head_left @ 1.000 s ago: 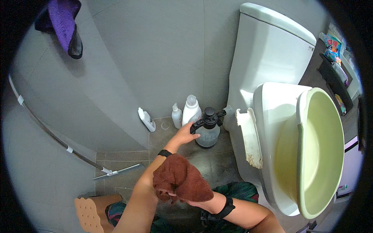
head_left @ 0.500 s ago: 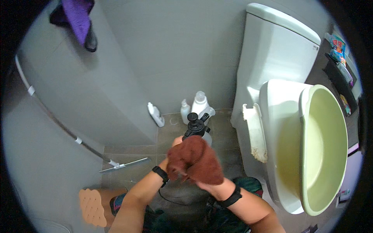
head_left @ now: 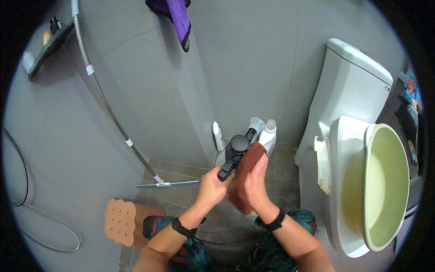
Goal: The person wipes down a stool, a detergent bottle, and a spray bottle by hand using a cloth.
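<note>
A pump sprayer (head_left: 236,149) with a black head and a see-through cone at its nozzle is in front of me. My left hand (head_left: 213,187) has its fingers closed round the lower end of the black handle. On the sprayer's right side, a brown cloth (head_left: 247,171) lies under my right hand (head_left: 257,182), which presses it against the black head. The right fingers are together and point up along the cloth. Most of the sprayer's tank is hidden by the hands, cloth and head.
White bottles (head_left: 218,137) stand by the wall beyond the sprayer. On the right, a pale green tub (head_left: 369,181) rests on the toilet (head_left: 351,86). A squeegee (head_left: 165,184) leans at left, near an orange stool (head_left: 120,222). A purple cloth (head_left: 179,20) hangs above.
The brown cloth, earlier draped over both hands, is now under the right hand at the sprayer's right side. The left hand has come into sight on the handle. My view has shifted left.
</note>
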